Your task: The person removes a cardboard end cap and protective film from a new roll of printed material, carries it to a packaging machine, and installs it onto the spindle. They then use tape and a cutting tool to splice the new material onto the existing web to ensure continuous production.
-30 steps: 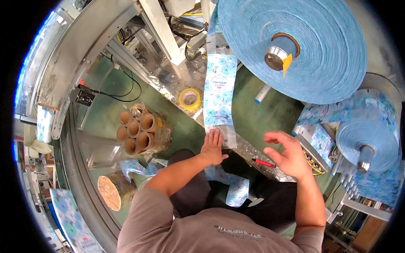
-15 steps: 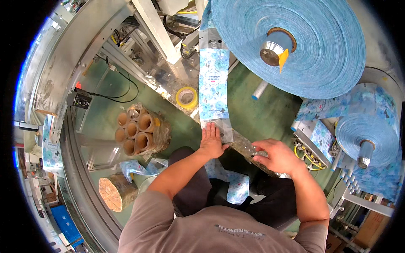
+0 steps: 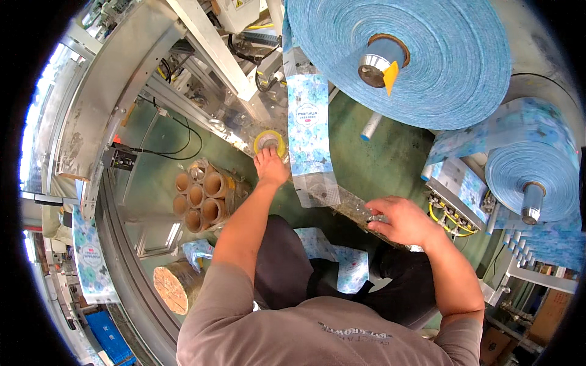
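My left hand (image 3: 271, 169) has its fingers hooked over the near rim of a yellow roll of adhesive tape (image 3: 259, 136), which lies on a metal bar. To its right hangs a blue printed film strip (image 3: 309, 131) with a clear-grey lower end, which no hand touches. My right hand (image 3: 408, 222) is closed in a pinch by the bar's right end; something small and dark is at its fingertips, too hidden to name. Above, a large blue film roll (image 3: 452, 67) sits on a metal-ended core, with an orange tag on the core.
Tied cardboard tubes (image 3: 201, 195) and a brown wrapped roll (image 3: 177, 287) stand on the green floor to the left. At right is a smaller blue film roll (image 3: 531, 183) beside machine rollers. A loose film piece (image 3: 353, 268) lies by my knees.
My left hand has left the lower end of the film strip and moved left and up onto the tape roll. The right hand keeps its pinch. The view has shifted slightly.
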{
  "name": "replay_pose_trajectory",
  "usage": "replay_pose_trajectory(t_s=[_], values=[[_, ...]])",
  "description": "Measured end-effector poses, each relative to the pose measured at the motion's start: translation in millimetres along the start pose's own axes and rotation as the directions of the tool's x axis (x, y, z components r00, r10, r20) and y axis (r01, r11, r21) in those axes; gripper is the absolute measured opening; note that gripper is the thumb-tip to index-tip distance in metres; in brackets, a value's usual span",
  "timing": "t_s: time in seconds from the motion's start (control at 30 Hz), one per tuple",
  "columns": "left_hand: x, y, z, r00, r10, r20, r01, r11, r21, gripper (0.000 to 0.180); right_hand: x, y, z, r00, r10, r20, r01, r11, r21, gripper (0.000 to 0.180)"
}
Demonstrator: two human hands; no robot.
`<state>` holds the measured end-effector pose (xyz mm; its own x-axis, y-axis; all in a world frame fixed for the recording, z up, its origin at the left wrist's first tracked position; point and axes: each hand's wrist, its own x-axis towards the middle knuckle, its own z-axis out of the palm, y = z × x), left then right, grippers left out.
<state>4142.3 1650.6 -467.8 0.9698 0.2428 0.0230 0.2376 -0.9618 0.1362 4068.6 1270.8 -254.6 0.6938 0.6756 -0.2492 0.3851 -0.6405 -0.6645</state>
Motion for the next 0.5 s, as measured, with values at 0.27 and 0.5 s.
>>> replay_pose_trajectory(t_s=[0.27, 0.5], values=[[-1.5, -26.1, -17.9, 0.973, 0.231, 0.015, -0.178, 0.788, -0.59, 0.025, -1.8, 6.2, -2.7, 0.999, 0.017, -0.036, -0.018, 1.0, -0.025, 0.042], [-86.5, 82.6, -97.1, 0.833, 0.553, 0.002, 0.108, -0.159, -0.981, 0.021, 20.5, 22.0, 1.6, 0.851, 0.252, -0.461, -0.044, 0.909, 0.415, 0.033]])
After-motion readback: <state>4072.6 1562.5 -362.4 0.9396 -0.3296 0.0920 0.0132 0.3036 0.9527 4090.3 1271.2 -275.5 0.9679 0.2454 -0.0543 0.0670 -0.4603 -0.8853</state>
